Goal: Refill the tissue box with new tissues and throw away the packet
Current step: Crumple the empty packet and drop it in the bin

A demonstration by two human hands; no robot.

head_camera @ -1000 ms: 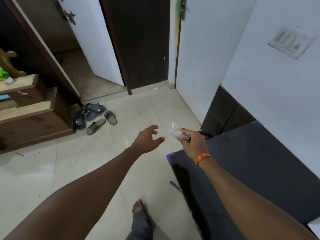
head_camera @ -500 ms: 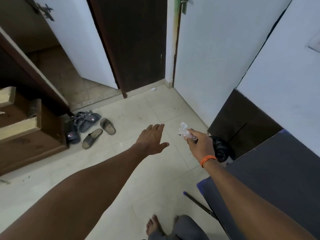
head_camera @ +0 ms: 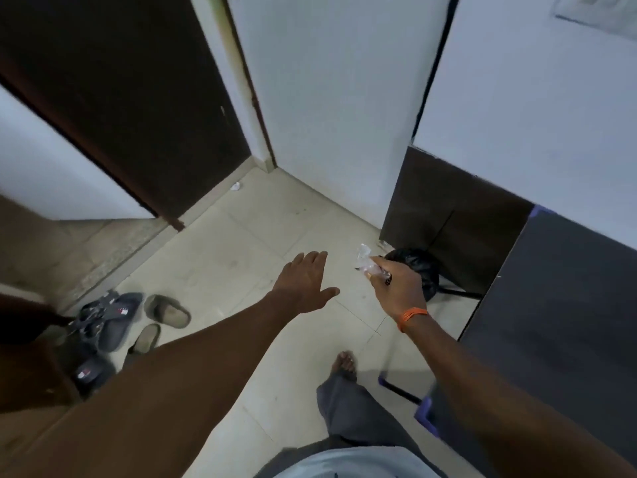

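Packet (head_camera: 368, 262) pinched in right hand (head_camera: 400, 288) fingers, held out toward black-bagged bin (head_camera: 418, 267) at 1 o'clock, likely for dropping; left hand (head_camera: 303, 282) fingers spread empty, probably for balance.

Tiled floor (head_camera: 220, 257) carries slippers (head_camera: 113, 319) and a black bag (head_camera: 418, 267).

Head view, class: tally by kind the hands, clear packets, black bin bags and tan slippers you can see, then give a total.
hands: 2, left hand and right hand
clear packet: 1, held in the right hand
black bin bag: 1
tan slippers: 2
Total: 6
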